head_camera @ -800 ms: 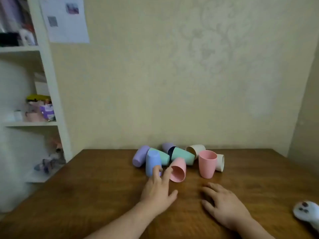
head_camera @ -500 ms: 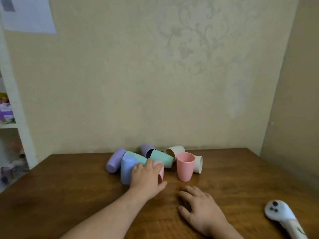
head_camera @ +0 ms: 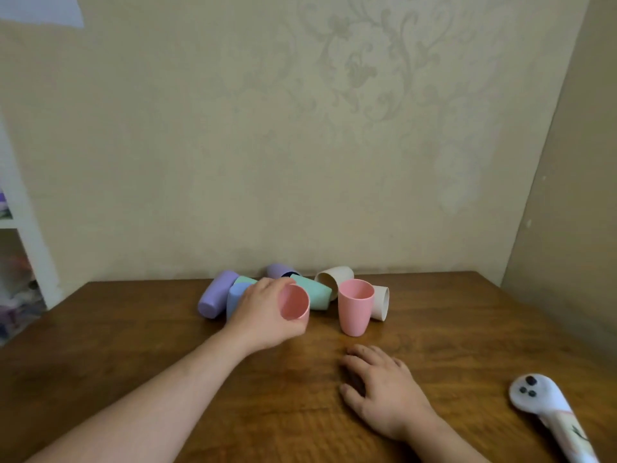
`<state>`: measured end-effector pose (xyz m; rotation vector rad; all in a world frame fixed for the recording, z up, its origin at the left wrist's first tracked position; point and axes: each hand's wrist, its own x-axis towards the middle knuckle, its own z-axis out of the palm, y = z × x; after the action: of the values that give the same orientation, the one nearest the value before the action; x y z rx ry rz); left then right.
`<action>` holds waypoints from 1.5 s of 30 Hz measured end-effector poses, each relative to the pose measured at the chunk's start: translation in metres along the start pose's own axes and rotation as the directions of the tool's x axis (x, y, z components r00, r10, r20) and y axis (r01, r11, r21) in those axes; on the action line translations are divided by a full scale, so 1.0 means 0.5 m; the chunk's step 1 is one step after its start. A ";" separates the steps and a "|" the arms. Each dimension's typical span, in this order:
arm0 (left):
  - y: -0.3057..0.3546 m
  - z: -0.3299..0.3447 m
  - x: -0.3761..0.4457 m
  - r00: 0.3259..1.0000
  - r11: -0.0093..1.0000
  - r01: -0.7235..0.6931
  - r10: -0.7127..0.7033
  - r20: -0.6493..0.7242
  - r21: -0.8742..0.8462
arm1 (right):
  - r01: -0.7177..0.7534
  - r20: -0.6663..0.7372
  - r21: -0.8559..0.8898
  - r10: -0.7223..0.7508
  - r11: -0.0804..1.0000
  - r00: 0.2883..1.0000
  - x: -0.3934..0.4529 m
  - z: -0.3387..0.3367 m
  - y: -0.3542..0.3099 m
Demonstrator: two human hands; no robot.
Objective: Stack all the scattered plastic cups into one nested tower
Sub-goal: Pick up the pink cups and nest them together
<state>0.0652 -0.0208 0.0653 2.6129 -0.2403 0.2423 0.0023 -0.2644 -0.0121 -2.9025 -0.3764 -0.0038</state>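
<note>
My left hand [head_camera: 260,312] grips a pink cup [head_camera: 294,302] lying on its side, its mouth turned toward me and to the right. A second pink cup [head_camera: 354,306] stands upright just right of it. Behind them lie a lilac cup [head_camera: 217,297], a blue cup [head_camera: 235,295] partly hidden by my hand, two mint green cups [head_camera: 315,291], a purple cup [head_camera: 279,271] and two cream cups [head_camera: 335,276]. My right hand [head_camera: 380,390] rests flat on the wooden table [head_camera: 467,329], fingers spread, holding nothing.
A white handheld device [head_camera: 551,407] with dark buttons lies at the table's front right. The wall runs close behind the cups. A white shelf unit [head_camera: 23,248] stands beyond the table's left edge.
My left hand has closed around the lying pink cup and turned its mouth toward me. The view has shifted right. My right hand stays flat on the table.
</note>
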 end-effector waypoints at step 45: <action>-0.069 0.191 -0.012 0.975 0.760 0.127 -0.215 -0.061 -0.638 | 0.122 -0.289 0.635 0.089 0.763 0.953 0.199 -0.142 -0.157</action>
<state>0.0787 -0.0380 -0.0340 1.9175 -0.0192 0.2202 0.0807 -0.1803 0.0766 -2.1564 -0.2742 -0.2684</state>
